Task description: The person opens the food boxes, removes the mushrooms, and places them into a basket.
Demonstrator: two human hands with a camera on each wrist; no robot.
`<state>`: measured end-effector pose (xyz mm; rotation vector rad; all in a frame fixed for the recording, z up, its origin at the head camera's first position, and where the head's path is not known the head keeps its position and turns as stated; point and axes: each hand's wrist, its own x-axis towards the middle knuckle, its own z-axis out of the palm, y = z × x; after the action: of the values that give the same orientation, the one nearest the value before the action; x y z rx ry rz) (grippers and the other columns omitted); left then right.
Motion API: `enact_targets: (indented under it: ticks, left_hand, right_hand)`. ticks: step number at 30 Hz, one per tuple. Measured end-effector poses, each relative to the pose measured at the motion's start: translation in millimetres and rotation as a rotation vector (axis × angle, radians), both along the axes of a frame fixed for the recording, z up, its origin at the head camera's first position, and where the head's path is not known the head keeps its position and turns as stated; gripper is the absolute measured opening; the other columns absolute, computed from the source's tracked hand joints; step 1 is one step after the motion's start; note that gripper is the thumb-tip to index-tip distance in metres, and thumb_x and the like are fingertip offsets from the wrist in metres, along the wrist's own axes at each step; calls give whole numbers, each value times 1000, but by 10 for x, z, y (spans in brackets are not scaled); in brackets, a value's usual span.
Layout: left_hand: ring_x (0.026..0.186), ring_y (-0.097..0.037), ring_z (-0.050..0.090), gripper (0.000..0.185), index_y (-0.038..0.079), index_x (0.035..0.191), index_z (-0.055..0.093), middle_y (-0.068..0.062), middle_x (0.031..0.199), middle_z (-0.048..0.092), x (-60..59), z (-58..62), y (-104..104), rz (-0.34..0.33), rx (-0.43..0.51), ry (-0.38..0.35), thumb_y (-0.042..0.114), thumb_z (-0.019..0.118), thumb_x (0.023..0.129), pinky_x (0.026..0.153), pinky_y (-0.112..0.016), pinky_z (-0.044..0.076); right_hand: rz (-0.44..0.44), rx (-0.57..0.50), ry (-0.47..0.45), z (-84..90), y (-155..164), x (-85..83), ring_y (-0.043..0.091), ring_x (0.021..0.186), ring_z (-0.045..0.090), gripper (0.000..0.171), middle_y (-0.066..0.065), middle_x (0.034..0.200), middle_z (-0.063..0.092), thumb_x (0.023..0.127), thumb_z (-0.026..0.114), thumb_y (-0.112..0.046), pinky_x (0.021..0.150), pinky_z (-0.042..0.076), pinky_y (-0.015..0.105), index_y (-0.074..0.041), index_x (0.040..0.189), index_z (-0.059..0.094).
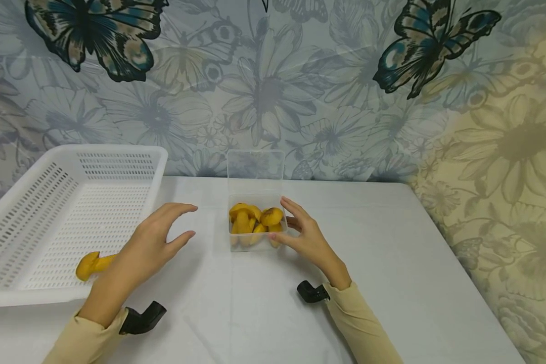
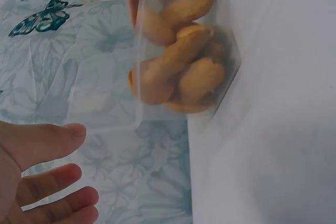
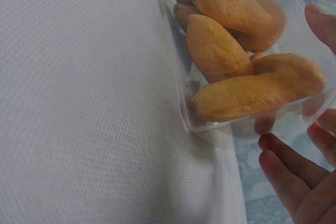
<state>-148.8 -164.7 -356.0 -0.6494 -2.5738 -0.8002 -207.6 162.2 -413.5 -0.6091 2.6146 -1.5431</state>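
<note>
A clear plastic box [image 1: 255, 245] with its hinged lid [image 1: 256, 164] raised stands on the table, holding several yellow-brown mushrooms [image 1: 243, 220]. The right wrist view shows these mushrooms [image 3: 231, 66] through the wall, stems down. At the box's right side is my right hand [image 1: 309, 240], thumb by the front corner and index fingertip by the rear corner, other fingers loosely bent alongside. My left hand [image 1: 150, 247] hovers left of the box with thumb and fingers spread and nothing between them. Under its wrist, one more mushroom [image 1: 88, 265] lies in the white basket, its stem partly hidden.
The large perforated white basket [image 1: 156, 167] occupies the table's left side. A white cloth covers the table [image 1: 391, 242], whose back edge meets a wall hanging [image 1: 264, 86] printed with flowers and butterflies. Black wrist mounts [image 1: 143, 318] stick out from both sleeves.
</note>
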Motion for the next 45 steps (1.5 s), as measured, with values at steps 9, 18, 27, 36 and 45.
enact_targets:
  ticks: [9,18,27,36,45]
  left_hand:
    - [123,-31,59,47,5,131,58,-11,129,62,-153,-85,259,-66,30,-75,3,74,87,102,-48,51]
    - [126,-30,57,48,4,133,57,-11,134,60,-301,-95,440,-91,37,-151,7,74,88,104,-47,51]
    - [122,-29,59,46,5,131,58,-10,131,61,-412,-146,558,-113,58,-179,6,74,88,103,-47,51]
    - [119,-27,61,44,5,128,61,-9,126,64,-499,-170,678,-130,43,-132,4,75,86,102,-44,52]
    - [119,-26,62,44,6,129,62,-8,129,64,-573,-157,772,-135,9,-179,4,74,87,101,-42,53]
  right_hand:
    - [-12,3,4,9,7,-4,33,131,55,85,2,162,30,84,81,-24,110,46,44,-19,155,34]
    - [-15,3,-15,7,8,-10,31,132,55,84,-1,163,29,84,80,-27,111,45,44,-20,154,35]
    - [-10,1,-14,11,-1,0,33,131,55,85,1,163,28,84,81,-26,111,46,45,-19,155,34]
    - [-4,-9,-10,11,5,9,32,131,55,83,8,163,28,85,80,-24,111,46,45,-17,154,35]
    - [-5,-6,-15,13,3,16,32,133,53,83,3,163,28,85,80,-27,111,46,44,-19,155,34]
